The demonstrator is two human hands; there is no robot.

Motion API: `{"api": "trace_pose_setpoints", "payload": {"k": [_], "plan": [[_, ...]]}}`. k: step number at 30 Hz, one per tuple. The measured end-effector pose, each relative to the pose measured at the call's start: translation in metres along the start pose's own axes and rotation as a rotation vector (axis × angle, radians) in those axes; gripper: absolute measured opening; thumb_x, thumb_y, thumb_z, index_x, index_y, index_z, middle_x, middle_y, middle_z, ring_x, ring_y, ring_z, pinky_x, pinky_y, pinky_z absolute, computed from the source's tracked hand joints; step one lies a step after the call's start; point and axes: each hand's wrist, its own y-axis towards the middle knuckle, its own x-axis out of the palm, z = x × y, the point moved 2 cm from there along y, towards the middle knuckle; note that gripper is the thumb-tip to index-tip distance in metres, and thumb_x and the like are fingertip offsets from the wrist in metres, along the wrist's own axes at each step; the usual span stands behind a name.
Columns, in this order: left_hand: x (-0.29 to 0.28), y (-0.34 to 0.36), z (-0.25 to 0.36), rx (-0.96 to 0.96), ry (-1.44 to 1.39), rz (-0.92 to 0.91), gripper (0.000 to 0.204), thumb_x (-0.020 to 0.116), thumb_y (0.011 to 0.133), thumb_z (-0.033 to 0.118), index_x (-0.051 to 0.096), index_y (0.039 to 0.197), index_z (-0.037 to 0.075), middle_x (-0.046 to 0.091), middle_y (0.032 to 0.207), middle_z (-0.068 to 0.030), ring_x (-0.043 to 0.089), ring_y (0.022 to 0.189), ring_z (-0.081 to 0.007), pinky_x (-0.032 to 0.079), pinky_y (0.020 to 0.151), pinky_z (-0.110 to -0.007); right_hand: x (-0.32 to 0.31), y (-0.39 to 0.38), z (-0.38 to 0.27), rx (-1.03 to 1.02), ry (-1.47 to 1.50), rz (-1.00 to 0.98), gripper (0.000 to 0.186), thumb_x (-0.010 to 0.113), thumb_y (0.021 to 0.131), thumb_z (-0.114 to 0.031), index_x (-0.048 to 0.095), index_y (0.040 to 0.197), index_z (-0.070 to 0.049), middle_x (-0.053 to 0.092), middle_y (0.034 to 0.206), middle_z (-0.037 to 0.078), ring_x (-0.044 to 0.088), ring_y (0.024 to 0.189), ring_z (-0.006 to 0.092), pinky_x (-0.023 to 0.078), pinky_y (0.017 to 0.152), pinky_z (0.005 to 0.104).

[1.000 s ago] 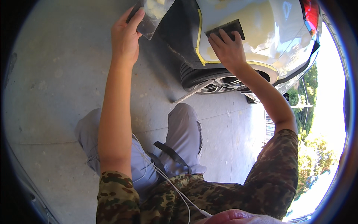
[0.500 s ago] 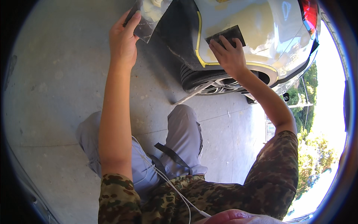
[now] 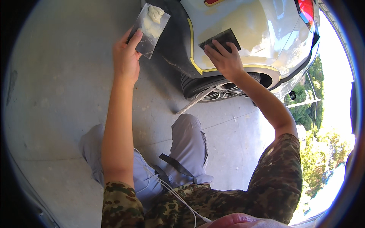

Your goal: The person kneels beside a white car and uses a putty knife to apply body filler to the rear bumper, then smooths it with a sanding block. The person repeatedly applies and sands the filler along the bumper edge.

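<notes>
My left hand (image 3: 127, 55) grips the lower left edge of a dark flat mixing board (image 3: 146, 48), thumb on its face. A lump of cream-coloured body filler (image 3: 155, 14) sits on the board, with a paler smear below it. My right hand (image 3: 227, 62) holds a black flat spreader (image 3: 227, 36) against the car's body panel (image 3: 213, 19), its fingers spread over the near side. Tan and yellowish filler patches cover the panel around the spreader. Yellow masking tape (image 3: 192, 51) lines the panel's edge and the wheel arch.
Below the panel is the car's wheel (image 3: 224, 91), with a pale bar (image 3: 195, 100) slanting from it to the concrete floor (image 3: 68, 95). The red tail light (image 3: 306, 11) is at upper right. A white cable (image 3: 178, 195) crosses my lap near a black strap (image 3: 176, 165).
The board has come lower in view, showing more of the filler lump. My right hand and the spreader sit slightly lower and further left in the picture, as does the car.
</notes>
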Motion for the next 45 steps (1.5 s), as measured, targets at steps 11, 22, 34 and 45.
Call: {"api": "trace_pose_setpoints", "payload": {"k": [11, 22, 34, 45], "plan": [[0.055, -0.027, -0.039, -0.138, -0.118, -0.13, 0.043, 0.063, 0.108, 0.021, 0.061, 0.142, -0.004, 0.07, 0.134, -0.0095, 0.066, 0.122, -0.0182, 0.05, 0.105, -0.034, -0.065, -0.035, -0.003, 0.295, 0.31, 0.262, 0.044, 0.071, 0.08, -0.003, 0.075, 0.124, -0.01, 0.069, 0.133, 0.006, 0.068, 0.118, 0.0264, 0.055, 0.097, 0.0435], [0.109, -0.068, -0.058, -0.025, 0.155, -0.231, 0.048, 0.06, 0.111, 0.022, 0.056, 0.149, -0.008, 0.069, 0.135, -0.0083, 0.062, 0.118, -0.0088, 0.046, 0.104, -0.023, -0.111, 0.008, -0.037, 0.95, 0.99, 0.681, 0.029, 0.064, 0.096, 0.008, 0.075, 0.121, 0.001, 0.076, 0.114, 0.016, 0.074, 0.098, 0.0255, 0.057, 0.084, 0.031], [0.089, -0.039, 0.0, 0.214, 0.246, 0.016, 0.047, 0.059, 0.112, 0.028, 0.061, 0.145, -0.005, 0.072, 0.128, -0.0088, 0.064, 0.114, -0.0111, 0.047, 0.103, -0.025, -0.081, -0.001, -0.017, 0.503, 0.439, 0.534, 0.043, 0.069, 0.077, 0.001, 0.078, 0.117, -0.011, 0.076, 0.117, 0.005, 0.072, 0.103, 0.0251, 0.056, 0.087, 0.0396], [0.068, -0.031, 0.024, 0.213, 0.203, 0.134, 0.044, 0.065, 0.109, 0.025, 0.066, 0.138, -0.007, 0.074, 0.122, -0.0062, 0.065, 0.109, -0.0093, 0.047, 0.1, -0.024, -0.016, 0.042, 0.002, 0.047, -0.063, 0.019, 0.041, 0.067, 0.086, -0.016, 0.073, 0.126, -0.009, 0.066, 0.134, 0.003, 0.058, 0.132, 0.0246, 0.044, 0.11, 0.0485]]}}
